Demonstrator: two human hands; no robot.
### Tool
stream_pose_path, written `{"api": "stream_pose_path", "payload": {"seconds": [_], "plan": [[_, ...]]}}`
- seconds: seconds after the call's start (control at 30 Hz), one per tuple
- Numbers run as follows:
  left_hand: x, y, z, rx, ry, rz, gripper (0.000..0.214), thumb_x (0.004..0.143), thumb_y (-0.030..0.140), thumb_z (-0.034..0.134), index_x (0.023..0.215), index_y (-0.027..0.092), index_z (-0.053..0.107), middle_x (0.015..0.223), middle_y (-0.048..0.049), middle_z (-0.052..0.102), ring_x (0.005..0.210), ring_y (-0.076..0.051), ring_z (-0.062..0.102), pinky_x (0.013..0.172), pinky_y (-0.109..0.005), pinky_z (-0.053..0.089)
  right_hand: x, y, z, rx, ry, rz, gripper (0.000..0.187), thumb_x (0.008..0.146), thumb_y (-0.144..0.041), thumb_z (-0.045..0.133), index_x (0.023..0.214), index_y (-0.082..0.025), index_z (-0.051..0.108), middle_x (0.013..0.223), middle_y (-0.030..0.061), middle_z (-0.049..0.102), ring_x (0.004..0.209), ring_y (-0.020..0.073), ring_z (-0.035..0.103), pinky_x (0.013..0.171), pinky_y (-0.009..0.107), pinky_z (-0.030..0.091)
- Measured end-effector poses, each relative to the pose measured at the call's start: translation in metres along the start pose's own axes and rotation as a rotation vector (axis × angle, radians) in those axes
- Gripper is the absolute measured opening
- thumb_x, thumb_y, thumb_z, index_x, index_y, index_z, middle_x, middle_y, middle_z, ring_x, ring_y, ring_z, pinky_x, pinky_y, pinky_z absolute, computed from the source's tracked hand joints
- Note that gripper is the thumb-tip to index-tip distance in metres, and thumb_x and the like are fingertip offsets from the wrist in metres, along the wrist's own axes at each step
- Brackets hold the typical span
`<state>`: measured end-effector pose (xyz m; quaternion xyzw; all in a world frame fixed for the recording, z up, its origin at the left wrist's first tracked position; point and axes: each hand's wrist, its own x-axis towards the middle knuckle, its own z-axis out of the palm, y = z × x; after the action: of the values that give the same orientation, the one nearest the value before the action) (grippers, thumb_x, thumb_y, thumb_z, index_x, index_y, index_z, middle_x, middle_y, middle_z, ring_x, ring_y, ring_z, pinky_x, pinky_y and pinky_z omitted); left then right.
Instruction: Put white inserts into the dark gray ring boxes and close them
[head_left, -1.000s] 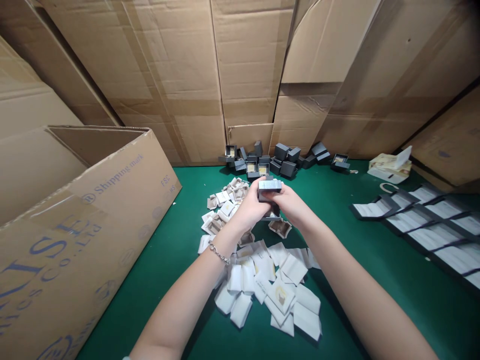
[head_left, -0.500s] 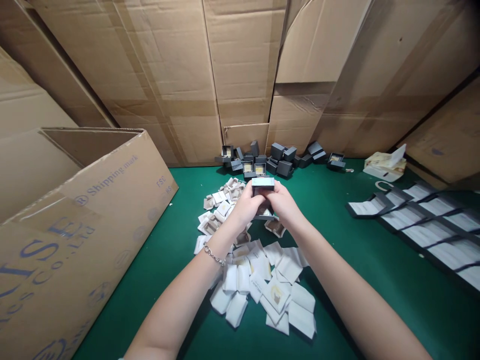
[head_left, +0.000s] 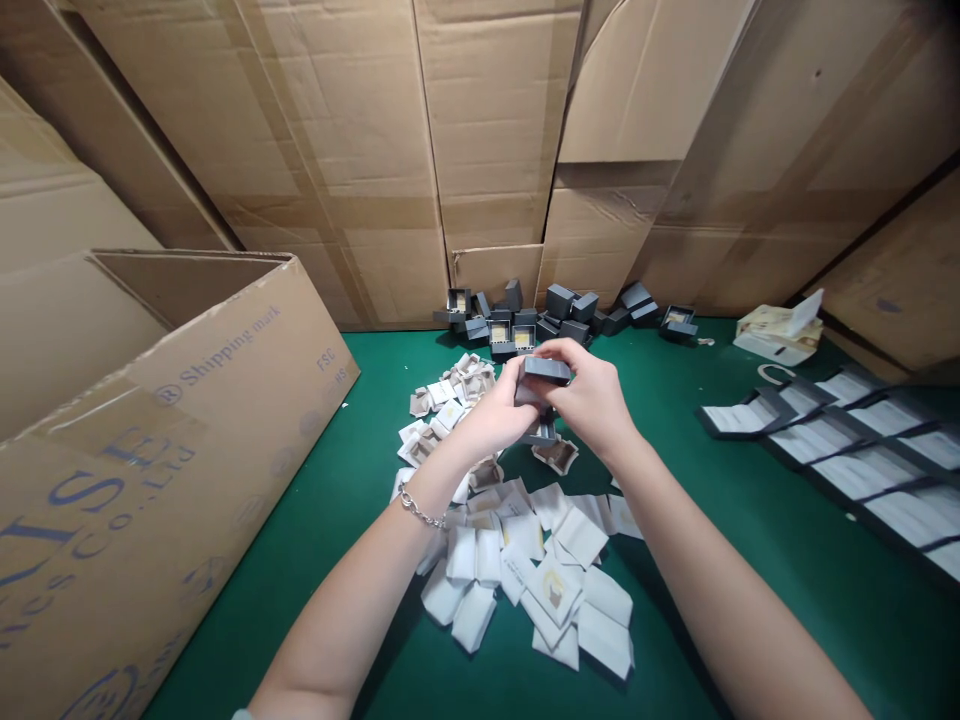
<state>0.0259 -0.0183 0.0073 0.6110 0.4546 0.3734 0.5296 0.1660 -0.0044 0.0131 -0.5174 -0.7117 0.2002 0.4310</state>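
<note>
Between my two hands is a small dark grey hinged box (head_left: 546, 371), its lid raised and its lower half partly hidden by my fingers. My left hand (head_left: 504, 412) is closed on the box's left side, thumb across the front. My right hand (head_left: 589, 390) grips it from the right, fingers over the top of the lid. Just below the box lies an open cardboard insert (head_left: 556, 456). More white and grey inserts (head_left: 431, 440) are heaped left of my hands. Folded white paper pieces (head_left: 555, 590), some printed, lie in a pile nearer to me.
Several small dark boxes (head_left: 574, 332), some with lids up, stand along the cardboard wall (head_left: 495, 150). A large open carton (head_left: 247, 400) fills the left. At the right are a tissue pack (head_left: 776, 335) and rows of dark boxes with white inside (head_left: 847, 420) on the green table (head_left: 337, 450).
My right hand has shifted from the box's lower right side up over its lid. The box has moved slightly right and turned a little.
</note>
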Motion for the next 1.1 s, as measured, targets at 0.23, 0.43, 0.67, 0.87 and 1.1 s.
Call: {"api": "stream_pose_path", "payload": {"seconds": [0.23,0.43,0.67,0.87,1.1], "plan": [[0.001,-0.012,-0.005,0.075,0.038,-0.025,0.089,0.062,0.005,0.053,0.146,0.021,0.028,0.094,-0.0086,0.064,0.073,-0.019,0.057,0.073,-0.033,0.047,-0.005,-0.011,-0.001,-0.287,-0.178,-0.15,0.033,0.079,-0.013,0.046,0.107,-0.022,0.06,0.108,0.006,0.068,0.096,0.021,0.062,0.077,0.029,0.045],[-0.002,-0.012,-0.008,0.22,0.077,-0.03,0.092,0.065,0.006,0.053,0.15,0.023,0.022,0.114,-0.0132,0.064,0.079,-0.022,0.06,0.077,-0.034,0.046,-0.006,-0.009,-0.003,-0.306,-0.344,-0.125,0.034,0.078,-0.007,0.041,0.105,-0.021,0.056,0.094,0.0055,0.069,0.078,0.0175,0.061,0.061,0.023,0.038],[-0.005,-0.006,-0.008,0.311,0.088,-0.027,0.091,0.064,0.003,0.052,0.149,0.02,0.025,0.111,-0.0152,0.065,0.083,-0.025,0.06,0.079,-0.035,0.045,-0.005,-0.008,0.002,-0.48,-0.305,-0.15,0.02,0.083,-0.017,0.045,0.099,-0.02,0.057,0.09,0.0062,0.069,0.073,0.0184,0.059,0.056,0.025,0.032],[-0.003,-0.009,-0.007,0.29,0.067,-0.029,0.09,0.064,0.003,0.052,0.149,0.02,0.026,0.115,-0.0157,0.065,0.087,-0.027,0.061,0.08,-0.036,0.046,-0.006,-0.011,0.003,-0.474,-0.321,-0.132,0.022,0.083,-0.016,0.041,0.099,-0.02,0.055,0.092,0.0066,0.067,0.073,0.0184,0.058,0.055,0.026,0.03],[-0.004,-0.004,-0.009,0.433,0.023,-0.052,0.089,0.069,0.003,0.047,0.151,0.019,0.014,0.131,-0.0191,0.055,0.097,-0.029,0.061,0.079,-0.038,0.047,-0.006,-0.009,0.005,-0.416,-0.327,-0.148,0.023,0.079,-0.011,0.04,0.097,-0.019,0.052,0.09,0.0064,0.063,0.073,0.0179,0.054,0.056,0.026,0.032]]}}
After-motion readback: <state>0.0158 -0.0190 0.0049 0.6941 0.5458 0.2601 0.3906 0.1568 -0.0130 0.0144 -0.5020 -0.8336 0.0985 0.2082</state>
